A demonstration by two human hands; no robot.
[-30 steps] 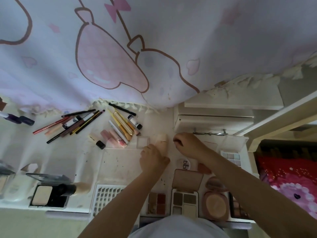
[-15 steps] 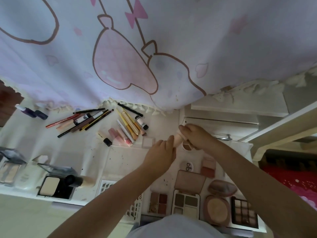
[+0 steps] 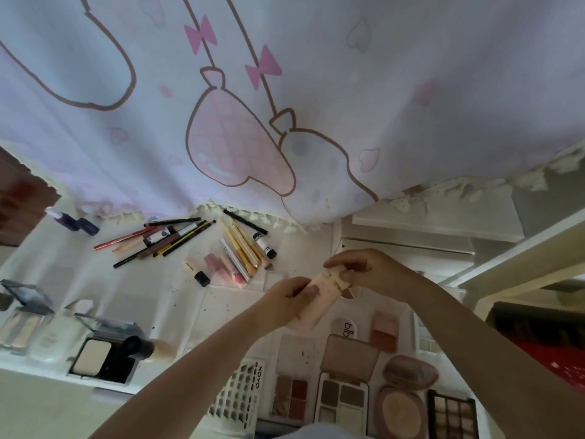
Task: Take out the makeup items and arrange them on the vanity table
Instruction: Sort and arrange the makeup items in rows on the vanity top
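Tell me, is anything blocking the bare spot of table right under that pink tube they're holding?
Nothing visible does. The left hand and right hand hold the pink tube above the vanity table. The patch under it looks bare, with lip tubes to its left and palettes nearer the person.

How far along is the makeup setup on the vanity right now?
Mostly done, it seems. Pencils and tubes lie grouped at the back of the vanity table; palettes and compacts sit in front. In hand: a pale pink tube, left hand gripping its body, right hand at its cap end. Left: setting it down. Whether more items remain unpacked isn't visible.
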